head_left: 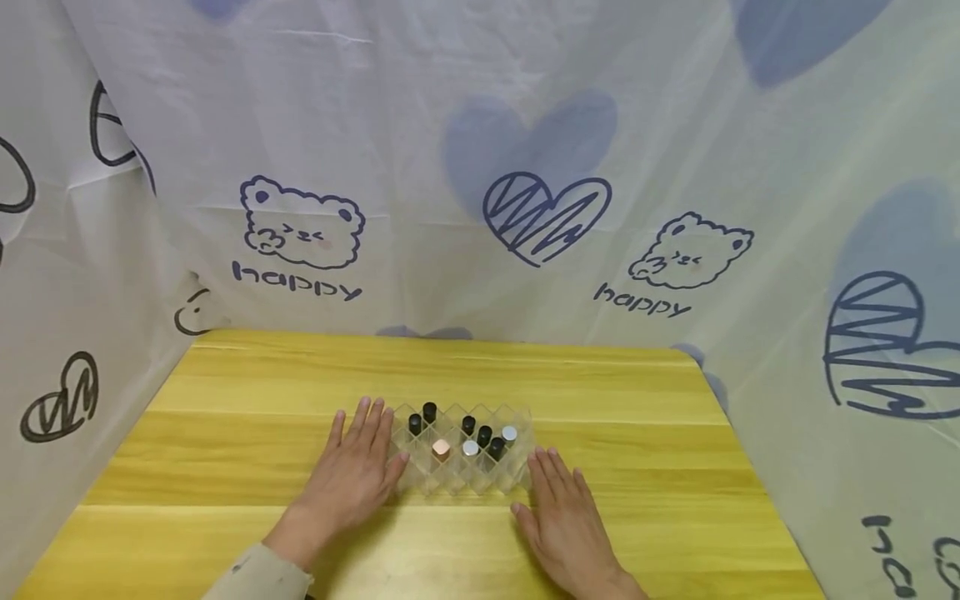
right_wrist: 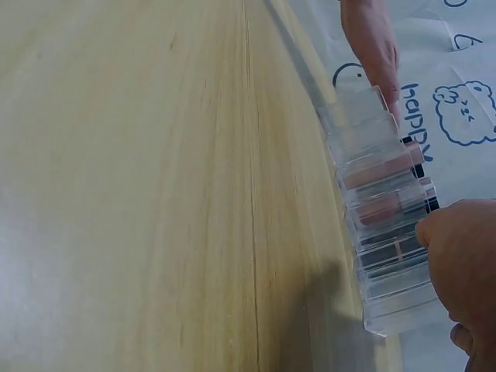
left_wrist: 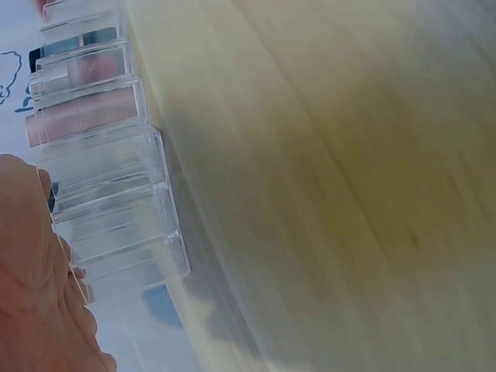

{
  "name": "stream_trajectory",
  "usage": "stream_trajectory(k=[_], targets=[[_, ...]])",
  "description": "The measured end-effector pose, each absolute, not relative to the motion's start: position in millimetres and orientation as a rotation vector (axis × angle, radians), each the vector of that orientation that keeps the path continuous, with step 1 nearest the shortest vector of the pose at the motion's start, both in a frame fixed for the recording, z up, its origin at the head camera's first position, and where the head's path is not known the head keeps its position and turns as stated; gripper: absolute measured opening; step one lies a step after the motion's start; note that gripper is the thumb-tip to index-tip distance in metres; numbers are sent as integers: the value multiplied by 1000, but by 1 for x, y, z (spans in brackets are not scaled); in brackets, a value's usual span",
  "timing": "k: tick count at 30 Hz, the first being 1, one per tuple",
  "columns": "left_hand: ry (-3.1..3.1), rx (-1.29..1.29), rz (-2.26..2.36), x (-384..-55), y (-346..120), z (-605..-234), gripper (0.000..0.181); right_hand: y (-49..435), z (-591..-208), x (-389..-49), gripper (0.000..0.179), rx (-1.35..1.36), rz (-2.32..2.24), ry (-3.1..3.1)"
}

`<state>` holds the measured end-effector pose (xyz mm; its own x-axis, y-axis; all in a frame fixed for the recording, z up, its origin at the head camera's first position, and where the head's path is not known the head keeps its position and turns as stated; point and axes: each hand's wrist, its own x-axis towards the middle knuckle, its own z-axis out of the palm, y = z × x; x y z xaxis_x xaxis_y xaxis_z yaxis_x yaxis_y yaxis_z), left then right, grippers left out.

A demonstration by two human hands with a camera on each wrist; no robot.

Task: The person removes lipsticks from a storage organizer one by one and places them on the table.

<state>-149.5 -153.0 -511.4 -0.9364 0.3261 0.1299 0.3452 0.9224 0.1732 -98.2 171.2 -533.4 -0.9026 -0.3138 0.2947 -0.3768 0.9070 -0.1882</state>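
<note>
A clear plastic organizer (head_left: 452, 482) with diamond-shaped compartments stands on the table. Several slim tubes that look like lipsticks are upright in it: a group with black caps (head_left: 484, 435), two with silvery-white tops (head_left: 509, 433), and one with a rose-gold top (head_left: 441, 451). The left hand (head_left: 348, 479) lies along the organizer's left side, fingers straight, thumb at its near left corner. At the right side, the right hand (head_left: 568, 527) has its straight fingertips against or close to the end wall. Seen from the left wrist, a pink tube (left_wrist: 89, 116) shows through the clear wall.
The yellow wood-grain table (head_left: 652, 467) extends around the organizer on all sides. Behind it hangs a white cloth (head_left: 420, 275) printed with blue hearts, bears and the word "happy", which also runs along the left and right sides.
</note>
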Motion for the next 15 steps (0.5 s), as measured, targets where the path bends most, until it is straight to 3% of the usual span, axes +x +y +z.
stream_trajectory(k=[8,15], targets=[[-2991,-467,-358,-148,-148,-516,74,179,-518,-113,49,579,356,-2678],[-2981,-458,-378,-146,-149,-518,74,180,-489,-148,35,567,403,-2556]])
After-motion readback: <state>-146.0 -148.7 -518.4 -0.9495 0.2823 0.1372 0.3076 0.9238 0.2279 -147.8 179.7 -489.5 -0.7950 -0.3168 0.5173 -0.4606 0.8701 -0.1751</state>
